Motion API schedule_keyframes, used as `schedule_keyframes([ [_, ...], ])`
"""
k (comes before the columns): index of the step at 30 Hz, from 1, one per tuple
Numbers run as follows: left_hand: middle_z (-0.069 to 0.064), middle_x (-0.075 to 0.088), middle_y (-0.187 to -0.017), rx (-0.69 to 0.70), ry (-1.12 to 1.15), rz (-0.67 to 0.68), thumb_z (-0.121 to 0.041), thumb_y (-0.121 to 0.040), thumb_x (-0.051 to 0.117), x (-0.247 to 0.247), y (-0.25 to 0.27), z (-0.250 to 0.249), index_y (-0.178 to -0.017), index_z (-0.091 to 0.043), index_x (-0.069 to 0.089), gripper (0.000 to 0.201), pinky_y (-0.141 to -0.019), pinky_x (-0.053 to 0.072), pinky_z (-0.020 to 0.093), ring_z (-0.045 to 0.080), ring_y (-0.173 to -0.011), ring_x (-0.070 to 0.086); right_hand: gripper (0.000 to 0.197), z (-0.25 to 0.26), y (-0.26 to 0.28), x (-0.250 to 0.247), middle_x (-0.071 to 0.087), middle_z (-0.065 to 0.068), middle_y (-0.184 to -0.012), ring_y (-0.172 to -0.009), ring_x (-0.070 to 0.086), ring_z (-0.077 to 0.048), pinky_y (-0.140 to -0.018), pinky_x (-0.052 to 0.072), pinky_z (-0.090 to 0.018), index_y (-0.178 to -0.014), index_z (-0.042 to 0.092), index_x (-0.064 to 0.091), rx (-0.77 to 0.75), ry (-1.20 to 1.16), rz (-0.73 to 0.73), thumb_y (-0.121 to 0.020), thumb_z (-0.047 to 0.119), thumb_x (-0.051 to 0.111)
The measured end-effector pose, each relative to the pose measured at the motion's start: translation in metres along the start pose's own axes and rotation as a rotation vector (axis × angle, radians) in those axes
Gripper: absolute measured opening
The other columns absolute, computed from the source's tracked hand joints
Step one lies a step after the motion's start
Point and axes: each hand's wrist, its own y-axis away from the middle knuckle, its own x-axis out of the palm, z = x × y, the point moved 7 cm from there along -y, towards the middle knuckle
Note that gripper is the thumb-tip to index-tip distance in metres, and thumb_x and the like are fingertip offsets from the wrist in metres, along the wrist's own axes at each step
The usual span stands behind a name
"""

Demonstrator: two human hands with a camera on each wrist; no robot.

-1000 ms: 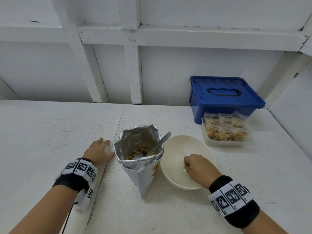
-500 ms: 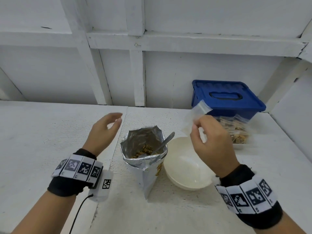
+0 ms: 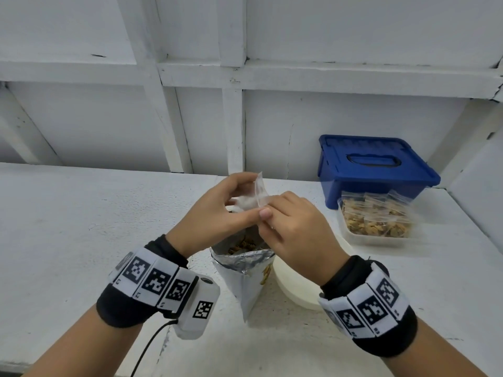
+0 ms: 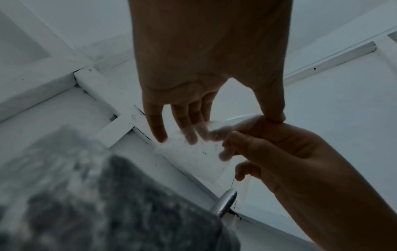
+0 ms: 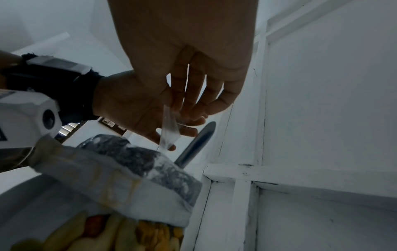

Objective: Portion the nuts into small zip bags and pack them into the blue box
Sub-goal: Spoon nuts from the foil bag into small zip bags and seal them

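Both hands meet above the open foil nut bag [image 3: 245, 270], which stands upright with nuts inside. Between them is a small empty clear zip bag [image 3: 254, 198]. My left hand [image 3: 217, 213] pinches one side of it and my right hand [image 3: 288, 227] pinches the other. The same zip bag [image 4: 217, 130] shows in the left wrist view between the thumb and fingers, and in the right wrist view the zip bag [image 5: 168, 134] hangs edge-on. A metal spoon handle [image 5: 197, 142] sticks out of the foil bag [image 5: 137, 168]. The blue box [image 3: 373, 167] stands shut at the back right.
A clear tub [image 3: 378, 223] of filled zip bags sits in front of the blue box. A cream bowl [image 3: 296, 292] rests right of the foil bag, partly under my right wrist. White wall framing closes the back of the white table [image 3: 81, 227].
My right hand lifted the zip bag out of the bowl and brought it left over the foil bag. My left hand rose from the table and took hold of the bag's other side.
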Motion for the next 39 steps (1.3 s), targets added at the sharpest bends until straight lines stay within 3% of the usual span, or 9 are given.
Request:
schedule_keyframes([
  [3, -0.016, 0.064, -0.104, 0.021, 0.042, -0.041, -0.051, -0.062, 0.066, -0.004, 0.002, 0.000, -0.109, -0.036, 0.053, 0.052, -0.087, 0.045, 0.013, 0.000, -0.101, 0.059, 0.024, -0.006, 0.004, 0.003, 0.067, -0.006, -0.087, -0.073, 0.059, -0.022, -0.060, 0.050, -0.037, -0.089, 0.006, 0.066, 0.044, -0.088, 0.049, -0.090, 0.022, 0.048],
  [8, -0.019, 0.061, -0.102, 0.105, -0.152, -0.083, -0.054, -0.065, 0.064, -0.013, 0.006, -0.007, -0.107, -0.039, 0.050, 0.047, -0.088, 0.043, 0.012, -0.001, -0.099, 0.057, 0.017, -0.031, 0.004, -0.015, 0.067, 0.002, -0.087, -0.079, 0.058, -0.006, -0.064, 0.046, -0.013, -0.095, 0.016, 0.065, 0.367, -0.469, -0.048, -0.090, 0.025, 0.051],
  [12, -0.013, 0.059, -0.105, 0.229, -0.354, -0.035, -0.055, -0.068, 0.063, -0.007, 0.009, -0.016, -0.114, -0.029, 0.047, 0.055, -0.085, 0.037, 0.006, -0.006, -0.099, 0.051, 0.014, -0.034, -0.002, -0.009, 0.064, 0.008, -0.094, -0.084, 0.061, -0.006, -0.071, 0.050, -0.018, -0.097, 0.032, 0.061, 0.554, -0.698, 0.131, -0.092, 0.021, 0.053],
  [19, -0.004, 0.051, -0.098, 0.289, -0.454, 0.017, -0.059, -0.069, 0.063, -0.003, 0.012, -0.017, -0.115, -0.022, 0.045, 0.061, -0.070, 0.042, 0.015, 0.001, -0.085, 0.048, 0.021, -0.030, -0.011, 0.006, 0.070, -0.010, -0.094, -0.083, 0.064, -0.022, -0.072, 0.054, -0.026, -0.099, 0.014, 0.070, 0.621, -0.867, 0.219, -0.086, 0.002, 0.058],
  [23, -0.013, 0.049, -0.100, 0.240, -0.541, 0.012, -0.067, -0.067, 0.057, -0.006, 0.015, -0.013, -0.114, -0.033, 0.039, 0.061, -0.067, 0.042, 0.014, -0.005, -0.088, 0.046, 0.026, -0.028, -0.014, 0.005, 0.071, -0.006, -0.096, -0.089, 0.064, -0.020, -0.084, 0.052, -0.031, -0.102, 0.017, 0.071, 0.564, -0.761, 0.215, -0.086, 0.002, 0.057],
  [28, -0.026, 0.046, -0.088, 0.206, -0.561, 0.027, -0.067, -0.066, 0.055, -0.010, 0.017, -0.013, -0.110, -0.030, 0.047, 0.058, -0.060, 0.034, 0.006, -0.016, -0.076, 0.046, 0.027, -0.027, -0.014, 0.009, 0.070, -0.002, -0.094, -0.084, 0.063, -0.011, -0.080, 0.051, -0.026, -0.103, 0.020, 0.071, 0.546, -0.696, 0.218, -0.085, 0.005, 0.058],
  [31, -0.028, 0.050, -0.087, 0.164, -0.580, 0.010, -0.069, -0.065, 0.052, -0.017, 0.018, -0.008, -0.107, -0.036, 0.048, 0.053, -0.057, 0.031, 0.010, -0.013, -0.075, 0.048, 0.024, -0.027, -0.014, 0.004, 0.069, 0.006, -0.089, -0.079, 0.059, -0.001, -0.071, 0.044, -0.010, -0.101, 0.025, 0.071, 0.513, -0.653, 0.199, -0.086, 0.010, 0.059],
  [35, -0.024, 0.056, -0.092, 0.093, -0.523, -0.031, -0.070, -0.065, 0.052, -0.035, 0.020, 0.005, -0.099, -0.046, 0.046, 0.042, -0.061, 0.039, 0.014, 0.006, -0.074, 0.052, 0.019, -0.046, -0.007, -0.014, 0.061, 0.007, -0.095, -0.078, 0.052, -0.002, -0.066, 0.037, -0.005, -0.106, 0.023, 0.067, 0.492, -0.333, 0.088, -0.090, 0.023, 0.057],
  [39, -0.022, 0.059, -0.096, -0.012, -0.406, -0.070, -0.069, -0.063, 0.053, -0.049, 0.023, 0.028, -0.095, -0.045, 0.051, 0.040, -0.064, 0.040, 0.008, 0.004, -0.081, 0.052, 0.044, -0.072, 0.020, 0.008, 0.054, 0.005, -0.097, -0.080, 0.048, -0.005, -0.063, 0.035, -0.013, -0.121, 0.021, 0.053, 0.690, -0.156, 0.398, -0.086, 0.048, 0.053],
])
